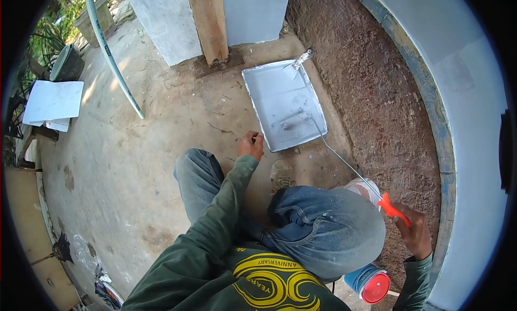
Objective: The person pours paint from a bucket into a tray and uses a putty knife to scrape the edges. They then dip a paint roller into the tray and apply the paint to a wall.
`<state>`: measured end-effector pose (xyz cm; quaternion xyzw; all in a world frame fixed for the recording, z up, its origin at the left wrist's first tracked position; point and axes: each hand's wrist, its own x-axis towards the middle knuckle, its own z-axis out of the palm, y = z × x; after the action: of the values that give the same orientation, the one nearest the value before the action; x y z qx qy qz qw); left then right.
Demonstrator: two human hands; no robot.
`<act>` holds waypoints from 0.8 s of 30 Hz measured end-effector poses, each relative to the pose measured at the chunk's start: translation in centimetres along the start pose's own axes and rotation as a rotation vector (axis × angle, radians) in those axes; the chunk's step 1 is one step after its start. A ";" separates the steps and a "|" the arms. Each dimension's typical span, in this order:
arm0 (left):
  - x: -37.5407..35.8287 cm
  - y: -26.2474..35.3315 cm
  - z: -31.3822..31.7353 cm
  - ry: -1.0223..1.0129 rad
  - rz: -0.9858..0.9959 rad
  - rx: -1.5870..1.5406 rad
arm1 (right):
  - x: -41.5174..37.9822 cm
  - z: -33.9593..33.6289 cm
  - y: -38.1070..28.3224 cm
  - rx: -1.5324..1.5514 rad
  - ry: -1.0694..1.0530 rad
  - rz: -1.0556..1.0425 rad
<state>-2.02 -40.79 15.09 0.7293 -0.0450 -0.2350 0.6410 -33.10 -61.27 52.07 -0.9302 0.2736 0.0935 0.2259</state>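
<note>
My right hand (413,230) is wrapped round the orange handle of a paint roller (344,161). The roller's thin metal rod runs up and left to its grey, paint-covered sleeve, which lies in the lower part of a paint tray (277,90). Pale grey-blue paint coats the rectangular tray on the ground. A paint-smeared brush (303,58) rests at its upper right corner. My left hand (251,145) is beside the tray's lower left edge, fingers curled; whether it touches the rim or holds anything is hidden.
A blue container with a red lid (376,288) lies by my right knee. Rough brown ground (371,79) runs along a curved painted wall (463,85) at right. Ahead stand a wooden post (209,23) and painted panels. A hose (110,58) and white sheets (53,102) are at left.
</note>
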 end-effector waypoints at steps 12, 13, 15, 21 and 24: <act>0.1 -6.8 2.5 -0.207 -0.545 -0.147 | 4.9 5.7 1.8 0.099 0.056 -0.096; 0.2 -6.9 2.6 -0.213 -0.530 -0.179 | 5.4 6.1 1.8 0.132 0.073 -0.116; 0.2 -7.2 2.7 -0.215 -0.517 -0.214 | 6.0 6.8 1.5 0.157 0.068 -0.088; 0.1 -6.9 2.8 -0.163 -0.501 -0.255 | 5.4 8.2 1.3 0.225 0.118 -0.069; 0.1 -6.1 3.0 -0.104 -0.473 -0.252 | 3.8 7.8 1.6 0.253 0.158 -0.028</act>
<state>-4.62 -42.48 8.99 0.6212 0.1233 -0.4190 0.6507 -31.18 -60.54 43.52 -0.9025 0.2871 -0.0186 0.3205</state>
